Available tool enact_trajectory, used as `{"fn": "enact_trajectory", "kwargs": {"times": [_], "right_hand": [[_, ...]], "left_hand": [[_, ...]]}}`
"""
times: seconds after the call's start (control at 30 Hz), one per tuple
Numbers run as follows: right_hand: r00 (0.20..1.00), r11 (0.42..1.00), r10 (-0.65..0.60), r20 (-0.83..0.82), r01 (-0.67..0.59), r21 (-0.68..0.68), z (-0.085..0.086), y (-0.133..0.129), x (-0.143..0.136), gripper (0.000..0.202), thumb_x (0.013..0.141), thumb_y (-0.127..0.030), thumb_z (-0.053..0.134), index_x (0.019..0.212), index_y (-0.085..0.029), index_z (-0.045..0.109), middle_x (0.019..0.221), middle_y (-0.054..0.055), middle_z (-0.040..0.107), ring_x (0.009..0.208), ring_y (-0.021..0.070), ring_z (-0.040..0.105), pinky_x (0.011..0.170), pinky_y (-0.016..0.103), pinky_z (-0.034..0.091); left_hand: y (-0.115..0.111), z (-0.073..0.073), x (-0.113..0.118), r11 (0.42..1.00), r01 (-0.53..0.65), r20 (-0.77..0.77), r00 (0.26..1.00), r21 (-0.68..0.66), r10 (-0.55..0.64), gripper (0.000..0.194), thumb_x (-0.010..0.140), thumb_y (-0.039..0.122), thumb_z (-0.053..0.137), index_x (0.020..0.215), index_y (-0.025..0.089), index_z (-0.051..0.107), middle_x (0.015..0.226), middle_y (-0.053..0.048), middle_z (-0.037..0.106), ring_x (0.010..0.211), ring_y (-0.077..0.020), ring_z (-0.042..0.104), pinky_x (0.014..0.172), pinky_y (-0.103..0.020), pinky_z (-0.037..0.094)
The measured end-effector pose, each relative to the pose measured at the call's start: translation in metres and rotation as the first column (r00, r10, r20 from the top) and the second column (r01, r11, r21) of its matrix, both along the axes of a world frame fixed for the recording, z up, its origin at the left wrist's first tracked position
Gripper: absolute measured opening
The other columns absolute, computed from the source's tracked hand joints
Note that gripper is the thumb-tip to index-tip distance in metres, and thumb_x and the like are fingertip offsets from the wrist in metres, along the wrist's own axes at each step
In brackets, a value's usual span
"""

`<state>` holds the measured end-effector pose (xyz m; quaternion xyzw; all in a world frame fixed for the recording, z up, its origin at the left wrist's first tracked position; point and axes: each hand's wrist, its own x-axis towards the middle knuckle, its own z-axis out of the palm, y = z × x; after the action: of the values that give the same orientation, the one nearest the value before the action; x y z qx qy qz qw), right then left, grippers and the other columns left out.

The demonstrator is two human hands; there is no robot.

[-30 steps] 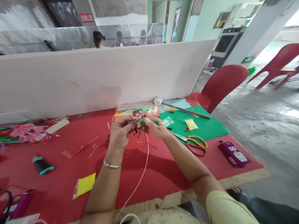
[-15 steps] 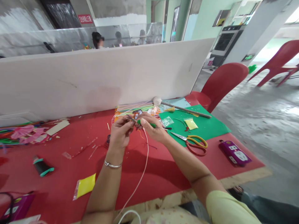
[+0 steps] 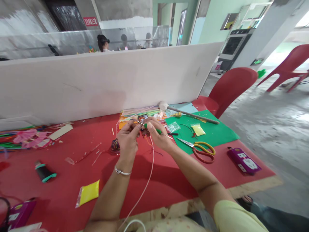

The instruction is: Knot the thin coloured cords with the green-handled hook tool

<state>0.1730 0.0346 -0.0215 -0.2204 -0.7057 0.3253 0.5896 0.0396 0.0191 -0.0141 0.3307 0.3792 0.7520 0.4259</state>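
In the middle of the table my right hand [image 3: 156,134] is closed around a slim green-handled tool [image 3: 158,131], which has thin metal showing at both ends. Its left end reaches the fingertips of my left hand [image 3: 128,137]. Those fingers are pinched together on something small and dark, too small to make out. A phone [image 3: 143,118] with a lit screen lies just beyond both hands. Beside my left hand sits a coil of dark multicoloured wire [image 3: 115,145]. A pale cable [image 3: 151,167] runs from under my hands to the front edge.
Scissors [image 3: 199,149] with red and yellow handles lie to the right, partly on a green sheet [image 3: 217,132]. Farther right is a purple power strip [image 3: 243,161]. A yellow packet [image 3: 89,193] and a black-and-teal tool [image 3: 44,172] lie left. A white panel [image 3: 108,83] stands behind.
My left hand has shifted slightly right and tilted, uncovering more of the wire coil. My right hand keeps the green-handled tool, nearly in place. The whole view has shifted a little.
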Motion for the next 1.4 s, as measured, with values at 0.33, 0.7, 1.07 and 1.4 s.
{"fn": "enact_trajectory", "kwargs": {"times": [0.33,0.7,1.07,1.4], "right_hand": [[0.993,0.979,-0.102,0.053,0.091,0.181,-0.015,0.008,0.0,0.049,0.107,-0.063,0.043,0.096,-0.022,0.067,0.106,0.01,0.06,0.108,0.0234,0.06,0.097,0.042,0.055],[0.985,0.985,0.163,0.05,-0.166,0.055,-0.019,0.033,0.026,0.056,0.097,-0.073,0.057,0.107,-0.022,0.078,0.121,0.012,0.058,0.109,0.0246,0.062,0.09,0.041,0.06],[0.984,0.956,0.137,0.117,-0.162,0.246,-0.012,0.041,0.037,0.049,0.099,-0.066,0.059,0.112,-0.024,0.081,0.123,0.011,0.061,0.103,0.0218,0.062,0.092,0.042,0.057],[0.96,0.939,0.035,0.278,-0.127,0.321,-0.004,0.038,0.047,0.041,0.101,-0.058,0.062,0.119,-0.025,0.079,0.129,0.012,0.058,0.104,0.0211,0.063,0.09,0.04,0.059]], "left_hand": [[-0.004,0.006,-0.002,0.993,0.096,0.133,0.987,-0.07,-0.086,0.033,0.049,0.017,0.096,0.078,0.015,0.081,0.068,0.002,0.071,0.05,-0.0039,0.052,0.041,-0.015,0.031],[-0.005,0.02,-0.03,0.863,0.416,0.276,0.899,-0.288,-0.341,0.034,0.046,0.009,0.092,0.075,0.015,0.075,0.067,0.001,0.071,0.051,-0.0059,0.056,0.037,-0.013,0.032],[-0.006,0.022,-0.035,0.817,0.48,0.327,0.865,-0.318,-0.381,0.031,0.049,0.008,0.088,0.076,0.014,0.074,0.062,0.002,0.066,0.051,-0.0067,0.057,0.037,-0.013,0.033],[-0.006,0.022,-0.04,0.866,0.397,0.197,0.916,-0.305,-0.35,0.028,0.047,0.013,0.087,0.071,0.015,0.073,0.06,0.002,0.064,0.05,-0.0079,0.056,0.038,-0.015,0.032]]}}
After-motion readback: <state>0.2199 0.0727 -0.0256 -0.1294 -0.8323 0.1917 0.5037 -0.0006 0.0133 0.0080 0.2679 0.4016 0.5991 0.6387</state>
